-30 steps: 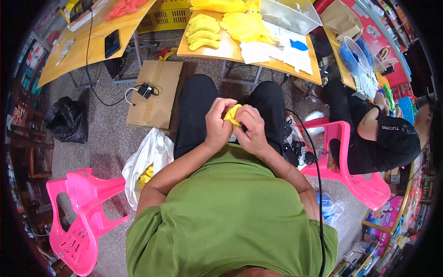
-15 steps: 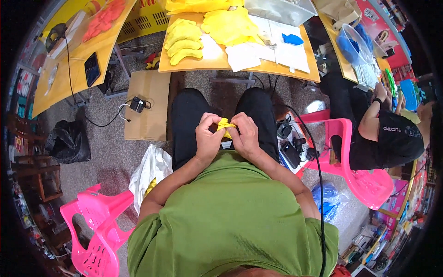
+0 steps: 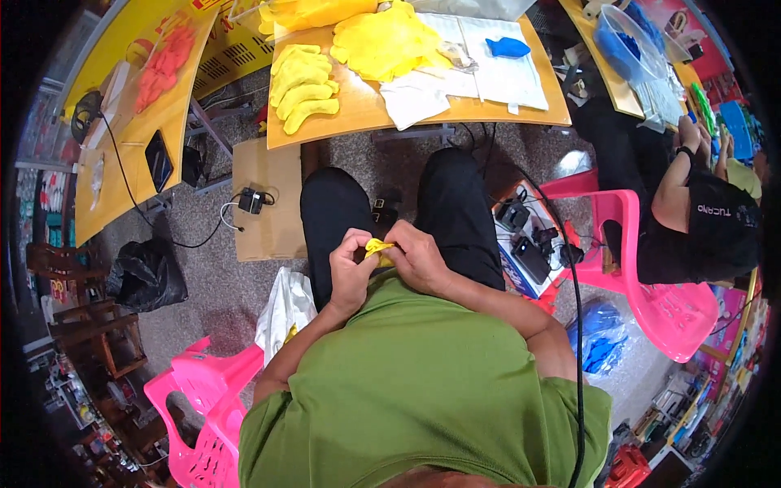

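Observation:
A small, crumpled piece of yellow cloth (image 3: 377,246) is pinched between my two hands, held over my lap close to my green shirt. My left hand (image 3: 350,268) grips its left side, fingers bent against the thumb. From the right, my right hand (image 3: 418,259) closes on the same piece, and its fingers cover much of it. Ahead on the table lie several banana-shaped yellow pieces (image 3: 303,85). Beside them spreads a heap of flat yellow pieces (image 3: 389,42).
The wooden table (image 3: 325,132) also bears white sheets (image 3: 517,85) and a blue fish-shaped piece (image 3: 508,48). Pink chairs (image 3: 669,317) stand on both sides. A black cable (image 3: 578,350) runs past my right arm. Another person (image 3: 691,215) sits at the right.
The whole view has shifted and turned slightly. Both hands have drawn nearer my body, and the yellow cloth between them looks flatter, showing less above the fingers.

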Available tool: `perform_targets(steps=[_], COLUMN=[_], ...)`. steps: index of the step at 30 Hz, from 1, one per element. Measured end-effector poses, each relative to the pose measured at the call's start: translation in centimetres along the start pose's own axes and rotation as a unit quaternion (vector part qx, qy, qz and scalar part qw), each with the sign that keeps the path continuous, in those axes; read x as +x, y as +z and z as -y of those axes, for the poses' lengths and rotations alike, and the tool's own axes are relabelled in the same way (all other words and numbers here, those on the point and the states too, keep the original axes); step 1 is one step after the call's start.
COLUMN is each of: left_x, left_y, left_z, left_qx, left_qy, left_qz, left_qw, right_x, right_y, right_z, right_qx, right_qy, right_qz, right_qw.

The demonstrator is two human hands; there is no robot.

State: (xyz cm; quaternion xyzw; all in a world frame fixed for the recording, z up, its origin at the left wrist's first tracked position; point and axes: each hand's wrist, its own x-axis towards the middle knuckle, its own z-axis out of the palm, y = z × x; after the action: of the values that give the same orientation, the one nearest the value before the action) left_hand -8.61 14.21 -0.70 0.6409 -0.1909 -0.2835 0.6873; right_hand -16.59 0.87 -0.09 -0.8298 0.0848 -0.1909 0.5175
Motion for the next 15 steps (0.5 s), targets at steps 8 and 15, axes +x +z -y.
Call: perform_targets(steps=[8, 15], left_x=[0.2, 0.0], left_y=[-0.2, -0.6], left_z=[0.0, 0.6], left_qx=[-0.063, -0.088], left_qy=[-0.057, -0.161], left_qz=[0.021, -0.060], left_qw=[0.996, 0.981], right_x=[0.1, 0.6], right_y=[0.5, 0.9], right_z=[-0.1, -0.3], right_qx=[-0.037, -0.090], right_qy=[-0.022, 0.007], right_qz=[0.000, 0.040], right_qw=[0.999, 0.995])
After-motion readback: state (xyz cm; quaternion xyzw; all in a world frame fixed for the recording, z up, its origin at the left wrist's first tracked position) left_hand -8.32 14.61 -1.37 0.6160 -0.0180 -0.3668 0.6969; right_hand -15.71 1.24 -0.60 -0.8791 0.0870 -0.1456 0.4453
